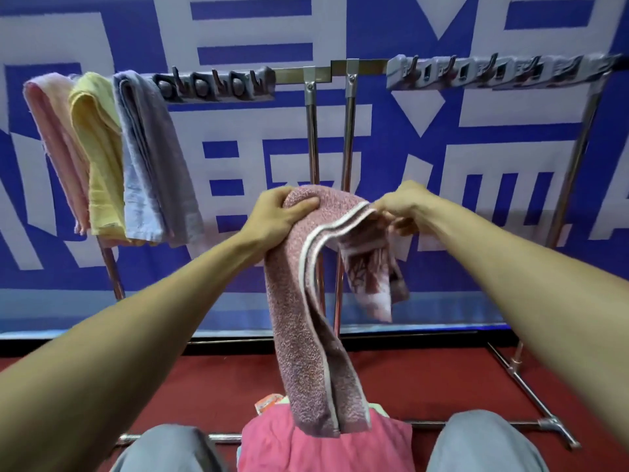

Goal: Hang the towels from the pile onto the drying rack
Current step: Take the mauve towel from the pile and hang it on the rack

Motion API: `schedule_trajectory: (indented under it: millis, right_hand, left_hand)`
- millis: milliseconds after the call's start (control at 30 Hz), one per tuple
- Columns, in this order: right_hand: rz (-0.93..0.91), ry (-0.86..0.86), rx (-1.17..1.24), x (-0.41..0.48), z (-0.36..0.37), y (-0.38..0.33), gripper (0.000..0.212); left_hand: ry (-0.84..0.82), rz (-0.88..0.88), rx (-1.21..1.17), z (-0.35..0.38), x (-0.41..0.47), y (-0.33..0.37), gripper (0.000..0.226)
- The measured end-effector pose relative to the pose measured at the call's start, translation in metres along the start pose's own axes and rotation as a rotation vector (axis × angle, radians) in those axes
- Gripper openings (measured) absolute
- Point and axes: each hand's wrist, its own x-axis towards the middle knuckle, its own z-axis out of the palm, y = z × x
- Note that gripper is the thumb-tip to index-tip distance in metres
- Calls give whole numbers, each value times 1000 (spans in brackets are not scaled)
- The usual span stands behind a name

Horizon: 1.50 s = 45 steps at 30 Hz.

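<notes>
Mauve towel (pixel 306 301), frame centre: soft, limp, light | left hand (pixel 279 212) grips bunched top | right hand (pixel 398 212) pinches striped hem | judged best held along hem corners.

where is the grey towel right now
In the head view, the grey towel hangs over the rack's top bar at upper left, next to the yellow towel.

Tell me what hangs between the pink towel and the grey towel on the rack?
A yellow towel hangs there on the drying rack, between the pink towel and the grey towel. The head view shows it.
</notes>
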Motion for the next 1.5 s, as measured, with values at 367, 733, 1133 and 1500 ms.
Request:
schedule_trajectory:
  millis: [367, 733, 1133, 1500]
  right_hand:
    - [-231, -443, 597, -5, 42, -25, 47]
    - [-397, -866, 661, -14, 50, -55, 37]
    - [-412, -563, 1035, -1, 30, -90, 41]
    - [-464, -602, 1097, 26, 69, -140, 31]
  left_hand:
    - [-224, 171, 296, -24, 29, 55, 50]
    - [-200, -19, 258, -67, 32, 56, 54]
    - [-415, -270, -210, -89, 14, 12, 51]
    - [265, -71, -342, -118, 59, 24, 57]
